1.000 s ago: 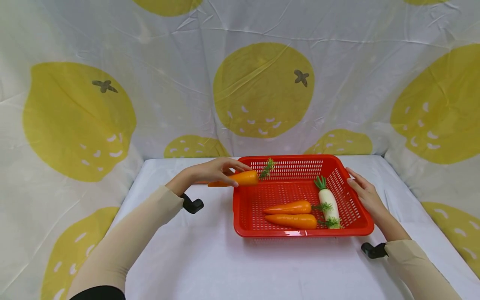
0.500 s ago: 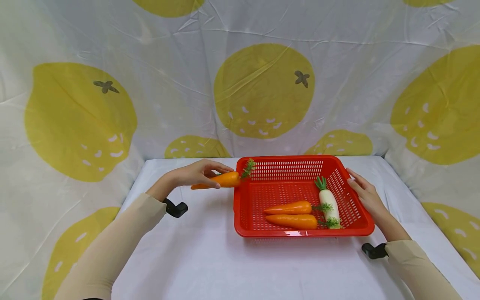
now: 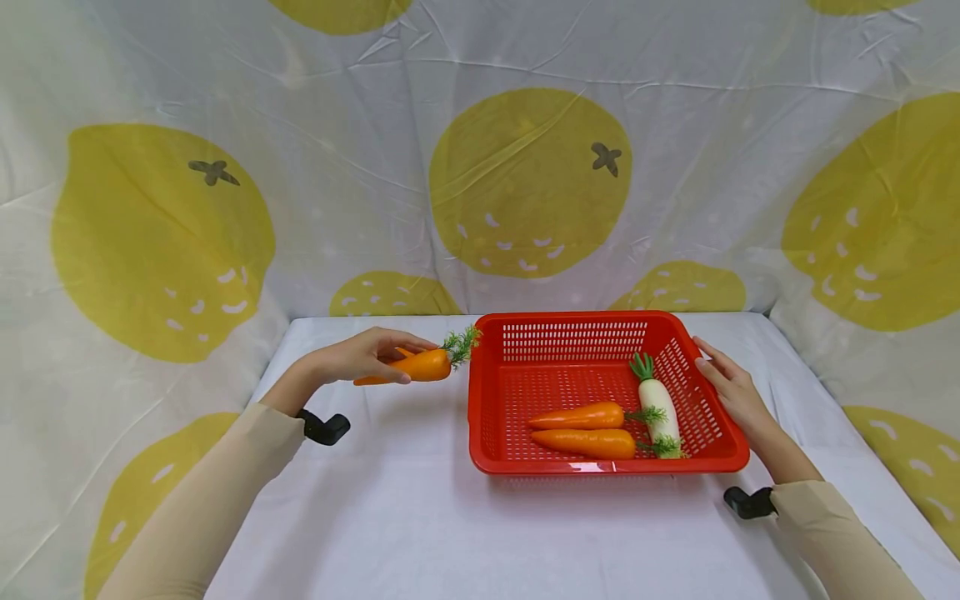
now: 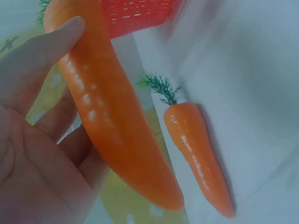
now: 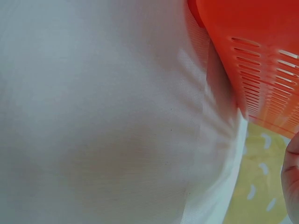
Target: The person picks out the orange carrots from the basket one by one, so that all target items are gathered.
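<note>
1. Inside the near part of the red basket (image 3: 540, 467), which sits on the bench (image 3: 525, 533), the front carrot (image 3: 585, 443) and back carrot (image 3: 577, 415) lie side by side, tips left.
2. Beside them, the white radish (image 3: 660, 407) lies with its leaves pointing away, carrot greens overlapping it; these three vegetables are in.
3. At the basket's right rim, the right hand (image 3: 738, 396) rests with its grip loose, fingers fairly straight against the edge.
4. Left of the basket and outside it, the left hand (image 3: 356, 354) has its grip closed around the held carrot (image 3: 427, 365), thumb on one side, leafy end toward the basket.
5. Just past that hand, the loose carrot (image 4: 198, 158) lies on the bench, mostly hidden in the head view; two vegetables are therefore outside.
6. Behind everything hangs the lemon-patterned cloth (image 3: 345, 167).
</note>
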Demonstrator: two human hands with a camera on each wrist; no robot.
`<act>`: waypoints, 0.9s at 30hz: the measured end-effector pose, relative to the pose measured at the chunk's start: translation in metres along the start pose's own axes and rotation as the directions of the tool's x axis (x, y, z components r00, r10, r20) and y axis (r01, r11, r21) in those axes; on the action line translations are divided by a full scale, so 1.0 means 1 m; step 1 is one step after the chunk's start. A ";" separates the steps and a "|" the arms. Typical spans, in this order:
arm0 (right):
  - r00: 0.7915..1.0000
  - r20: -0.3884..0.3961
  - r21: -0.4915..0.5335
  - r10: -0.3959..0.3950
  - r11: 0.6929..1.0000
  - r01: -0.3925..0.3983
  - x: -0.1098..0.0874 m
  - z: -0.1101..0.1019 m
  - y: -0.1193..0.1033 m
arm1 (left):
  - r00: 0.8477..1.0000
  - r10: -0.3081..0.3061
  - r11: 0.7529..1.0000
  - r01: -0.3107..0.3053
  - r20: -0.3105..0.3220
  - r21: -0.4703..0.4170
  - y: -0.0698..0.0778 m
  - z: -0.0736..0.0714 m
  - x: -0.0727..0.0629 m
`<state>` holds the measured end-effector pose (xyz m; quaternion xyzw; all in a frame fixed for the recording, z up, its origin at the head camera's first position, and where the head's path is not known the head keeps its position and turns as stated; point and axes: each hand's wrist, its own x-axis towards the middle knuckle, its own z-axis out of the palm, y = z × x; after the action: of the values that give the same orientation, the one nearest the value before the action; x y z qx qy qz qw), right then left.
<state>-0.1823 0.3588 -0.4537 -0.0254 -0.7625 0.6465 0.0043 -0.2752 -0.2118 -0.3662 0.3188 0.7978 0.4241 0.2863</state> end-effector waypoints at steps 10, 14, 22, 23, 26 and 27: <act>1.000 0.003 0.026 -0.007 1.000 0.007 0.000 0.000 0.001 | 0.998 -0.047 0.999 0.048 -0.028 0.008 -0.017 -0.002 -0.014; 1.000 0.006 0.015 -0.005 1.000 0.005 -0.001 0.000 0.001 | 0.997 -0.067 0.998 0.067 -0.030 0.012 -0.023 -0.001 -0.017; 1.000 0.000 0.018 0.007 1.000 -0.007 -0.001 0.000 0.000 | 0.997 -0.059 0.997 0.061 -0.045 0.040 -0.034 0.003 -0.017; 1.000 -0.001 0.017 0.008 1.000 -0.008 0.000 0.000 0.000 | 0.997 -0.060 0.997 0.062 -0.047 0.044 -0.036 0.003 -0.016; 1.000 -0.002 0.012 0.015 1.000 -0.015 0.000 0.001 0.000 | 0.998 -0.052 0.997 0.055 -0.048 0.062 -0.043 0.006 -0.015; 1.000 -0.003 0.008 0.016 1.000 -0.016 0.000 0.001 0.000 | 0.998 -0.045 0.996 0.048 -0.046 0.070 -0.045 0.006 -0.014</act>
<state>-0.1820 0.3578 -0.4538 -0.0325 -0.7597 0.6495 0.0003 -0.2734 -0.2392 -0.4054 0.3007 0.8257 0.3957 0.2668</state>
